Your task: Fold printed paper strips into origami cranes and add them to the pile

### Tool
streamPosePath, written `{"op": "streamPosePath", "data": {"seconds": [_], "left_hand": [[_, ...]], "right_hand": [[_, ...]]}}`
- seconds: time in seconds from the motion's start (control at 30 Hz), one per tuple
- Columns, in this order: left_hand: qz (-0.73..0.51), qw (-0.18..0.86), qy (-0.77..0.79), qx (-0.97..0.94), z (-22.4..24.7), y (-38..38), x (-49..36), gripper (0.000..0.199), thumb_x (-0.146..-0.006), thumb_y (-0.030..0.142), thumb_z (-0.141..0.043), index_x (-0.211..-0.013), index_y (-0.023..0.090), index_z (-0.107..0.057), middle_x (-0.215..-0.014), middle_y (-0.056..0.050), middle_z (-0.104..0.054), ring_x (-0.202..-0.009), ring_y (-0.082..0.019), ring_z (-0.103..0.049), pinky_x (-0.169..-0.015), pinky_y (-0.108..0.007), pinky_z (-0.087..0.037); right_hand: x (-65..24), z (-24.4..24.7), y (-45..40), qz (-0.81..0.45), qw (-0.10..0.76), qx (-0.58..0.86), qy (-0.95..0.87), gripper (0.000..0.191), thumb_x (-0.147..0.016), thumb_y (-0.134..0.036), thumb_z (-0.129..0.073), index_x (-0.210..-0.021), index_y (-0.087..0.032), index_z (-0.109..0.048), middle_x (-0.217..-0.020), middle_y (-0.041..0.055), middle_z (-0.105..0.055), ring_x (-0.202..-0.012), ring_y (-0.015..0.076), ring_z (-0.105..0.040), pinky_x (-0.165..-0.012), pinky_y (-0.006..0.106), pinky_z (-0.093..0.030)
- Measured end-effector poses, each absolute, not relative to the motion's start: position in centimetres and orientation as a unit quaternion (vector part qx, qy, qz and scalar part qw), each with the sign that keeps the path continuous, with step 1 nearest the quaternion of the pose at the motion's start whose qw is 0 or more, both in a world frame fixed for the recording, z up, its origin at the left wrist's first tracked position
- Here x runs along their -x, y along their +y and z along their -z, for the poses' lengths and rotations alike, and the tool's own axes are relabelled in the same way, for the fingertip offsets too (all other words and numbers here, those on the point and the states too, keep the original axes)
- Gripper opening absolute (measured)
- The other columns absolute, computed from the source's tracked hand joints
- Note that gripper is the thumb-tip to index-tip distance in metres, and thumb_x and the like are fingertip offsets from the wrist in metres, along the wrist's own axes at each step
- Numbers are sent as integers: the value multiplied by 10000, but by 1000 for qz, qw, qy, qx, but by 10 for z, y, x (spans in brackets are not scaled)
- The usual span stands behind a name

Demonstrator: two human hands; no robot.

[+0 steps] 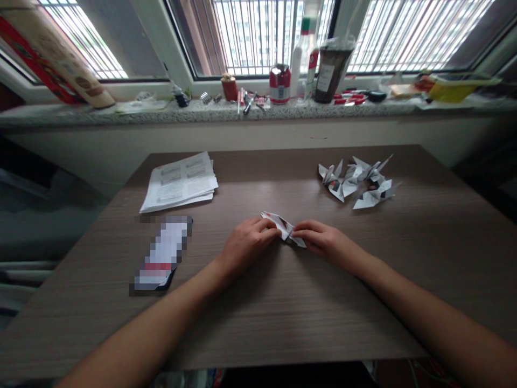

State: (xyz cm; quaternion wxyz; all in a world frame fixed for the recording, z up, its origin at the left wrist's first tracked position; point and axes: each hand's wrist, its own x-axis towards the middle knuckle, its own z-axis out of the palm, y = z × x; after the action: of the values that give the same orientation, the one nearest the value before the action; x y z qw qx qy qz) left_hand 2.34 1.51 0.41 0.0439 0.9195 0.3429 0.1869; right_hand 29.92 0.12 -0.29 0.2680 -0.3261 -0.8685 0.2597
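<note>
A small piece of folded paper, white with some dark and reddish print, is held low over the middle of the brown table. My left hand grips its left part, fingers closed over the edge. On the other side my right hand pinches it near its right end. Parts of the paper are hidden under the fingers. Beyond my right hand lies a cluster of folded paper cranes, pointed and white with dark print.
A stack of printed sheets lies at the back left, with a blurred-out phone in front of it. Along the granite windowsill stand a soda can, a dark drink cup, a bottle and a yellow container.
</note>
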Motion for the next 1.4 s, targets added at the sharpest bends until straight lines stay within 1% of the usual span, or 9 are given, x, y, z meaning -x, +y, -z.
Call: {"op": "streamPosePath", "data": {"seconds": [0.2,0.3,0.4,0.5,0.63,0.9,1.0,1.17,1.4], "left_hand": [[-154,46,345,-925,-5,7,-25,233,-1040,236,-584,-1253,235,-677,-1220,-89,-705,-1046,-254,-690,-880,-383,-546],[-164,68,322,-930,-2,7,-26,297,-1028,223,-589,-1320,215,-645,-1288,-111,-686,-1100,-264,-686,-958,-431,-545],[-165,95,296,-936,-1,10,-27,339,-1022,207,-598,-1361,198,-609,-1375,-122,-650,-1213,-272,-648,-1069,-475,-497],[-161,117,291,-936,-2,11,-27,331,-1025,216,-599,-1356,196,-601,-1403,-116,-636,-1249,-273,-628,-1120,-499,-448],[-161,136,301,-930,-4,11,-29,292,-1032,237,-598,-1321,196,-607,-1402,-117,-638,-1244,-276,-626,-1111,-515,-417],[-172,146,302,-926,-2,12,-31,234,-1032,253,-604,-1259,203,-627,-1377,-115,-651,-1203,-265,-643,-1090,-501,-359],[-167,141,301,-928,-2,12,-31,230,-1032,257,-603,-1254,199,-625,-1374,-119,-651,-1191,-271,-645,-1088,-507,-348],[-182,140,303,-925,1,13,-31,184,-1042,255,-584,-1209,201,-639,-1354,-109,-660,-1190,-256,-648,-1088,-495,-351],[-196,142,295,-924,4,14,-31,203,-1029,265,-612,-1221,207,-650,-1333,-112,-671,-1166,-252,-661,-1071,-489,-371]], "right_hand": [[-298,1,1,-280,273,333,-858,306,-1024,-187,-514,-1223,-268,-733,-1187,98,-733,-1063,236,-705,-930,391,-571],[-299,1,2,-256,289,359,-850,275,-1047,-218,-498,-1197,-250,-725,-1121,104,-728,-1017,234,-696,-896,385,-562],[-299,2,2,-221,302,401,-836,227,-1052,-262,-527,-1170,-241,-720,-1065,98,-713,-974,239,-680,-864,388,-547],[-298,4,3,-207,306,427,-826,171,-1017,-304,-620,-1133,-232,-724,-1044,92,-703,-954,241,-664,-835,381,-531],[-294,7,5,-202,299,443,-821,111,-967,-286,-703,-1051,-218,-726,-1001,84,-698,-947,246,-639,-835,384,-504],[-290,8,7,-192,296,465,-812,65,-965,-268,-707,-924,-218,-718,-928,62,-673,-913,238,-604,-825,374,-461],[-290,11,9,-184,297,473,-809,49,-937,-259,-739,-959,-217,-726,-949,66,-661,-932,247,-599,-832,377,-462],[-289,14,10,-177,300,477,-807,137,-927,-247,-743,-1060,-218,-726,-996,76,-662,-955,258,-600,-840,390,-476],[-290,12,11,-198,295,483,-800,170,-883,-219,-787,-1041,-219,-725,-1005,71,-668,-983,263,-606,-859,387,-487]]}}
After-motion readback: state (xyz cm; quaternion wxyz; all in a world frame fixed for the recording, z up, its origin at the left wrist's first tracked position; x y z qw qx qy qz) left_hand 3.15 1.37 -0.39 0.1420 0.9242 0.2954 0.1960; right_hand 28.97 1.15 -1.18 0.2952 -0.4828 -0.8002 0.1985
